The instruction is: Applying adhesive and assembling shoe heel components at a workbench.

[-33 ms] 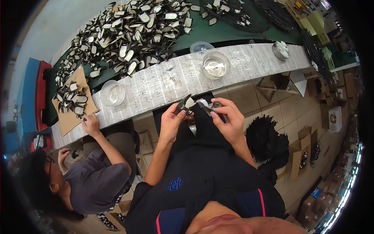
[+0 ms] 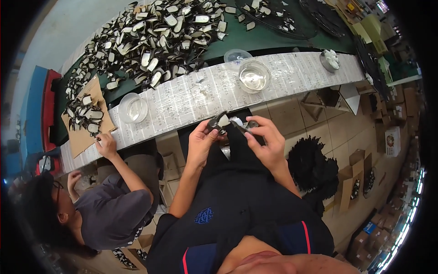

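Observation:
My left hand [image 2: 200,142] is closed on a small black piece with a cream-white rounded face [image 2: 223,121], pinched between thumb and fingers over my lap. Close beside it, my right hand [image 2: 269,142] grips a dark, narrow object [image 2: 251,124], whose kind I cannot make out. Something small and white [image 2: 236,121] shows between the two hands; whether it touches the black piece is unclear. Similar black pieces with pale faces lie in a large pile [image 2: 157,43] on the green work surface ahead.
A paper-covered ledge [image 2: 200,93] runs before me, bearing clear plastic tubs [image 2: 254,76] [image 2: 132,108] and a cup of white material [image 2: 329,60]. At left a co-worker [image 2: 114,196] reaches to pieces on cardboard [image 2: 81,146]. Black material [image 2: 312,162] and boxes [image 2: 353,180] are at right.
My right hand has moved very slightly left, toward my left hand. Both hands keep their holds, and the whole view has shifted a little.

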{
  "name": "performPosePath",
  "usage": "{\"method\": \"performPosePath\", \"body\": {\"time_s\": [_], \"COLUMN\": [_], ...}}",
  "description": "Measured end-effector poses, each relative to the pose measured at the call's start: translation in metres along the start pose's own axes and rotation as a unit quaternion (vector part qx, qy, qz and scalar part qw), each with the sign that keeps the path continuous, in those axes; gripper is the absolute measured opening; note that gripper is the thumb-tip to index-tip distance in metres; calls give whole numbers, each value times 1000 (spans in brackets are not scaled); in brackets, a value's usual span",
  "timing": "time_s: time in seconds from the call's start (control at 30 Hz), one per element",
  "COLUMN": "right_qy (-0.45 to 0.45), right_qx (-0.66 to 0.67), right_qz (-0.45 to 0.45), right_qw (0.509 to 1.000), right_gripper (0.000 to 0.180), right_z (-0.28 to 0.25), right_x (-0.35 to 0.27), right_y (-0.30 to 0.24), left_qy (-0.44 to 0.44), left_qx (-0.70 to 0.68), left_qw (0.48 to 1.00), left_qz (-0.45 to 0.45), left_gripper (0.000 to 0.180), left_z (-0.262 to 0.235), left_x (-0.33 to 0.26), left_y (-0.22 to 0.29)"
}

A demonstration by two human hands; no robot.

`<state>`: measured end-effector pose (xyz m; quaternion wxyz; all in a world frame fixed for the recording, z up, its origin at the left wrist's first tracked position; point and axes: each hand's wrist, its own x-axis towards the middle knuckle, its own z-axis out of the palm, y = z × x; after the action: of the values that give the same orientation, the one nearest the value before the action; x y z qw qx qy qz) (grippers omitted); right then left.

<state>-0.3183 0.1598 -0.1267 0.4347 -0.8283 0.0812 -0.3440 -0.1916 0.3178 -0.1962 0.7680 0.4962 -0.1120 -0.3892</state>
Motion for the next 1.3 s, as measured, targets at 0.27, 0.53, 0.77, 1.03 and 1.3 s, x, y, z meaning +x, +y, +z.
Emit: {"method": "performPosePath", "body": {"time_s": [0.27,0.53,0.77,1.03,1.3], "right_qy": [-44,-66,-69,-71,-43], "right_qx": [-136,-128,-123,-86,-27], "right_qz": [-137,-98,-92,-57,-25], "right_qw": [980,985,986,992,998], "right_gripper": [24,24,22,22,17], "right_z": [18,16,21,20,11], "right_x": [7,21,23,24,27], "right_y": [1,17,24,22,17], "left_qy": [48,21,25,35,21], "left_qx": [-19,-39,-45,-40,-35], "left_qw": [999,998,998,998,999], "left_qz": [-6,-36,-31,-23,-27], "left_gripper": [29,20,18,18,17], "left_z": [-1,13,16,13,8], "left_x": [11,23,27,28,32], "left_y": [-4,-2,3,1,0]}}
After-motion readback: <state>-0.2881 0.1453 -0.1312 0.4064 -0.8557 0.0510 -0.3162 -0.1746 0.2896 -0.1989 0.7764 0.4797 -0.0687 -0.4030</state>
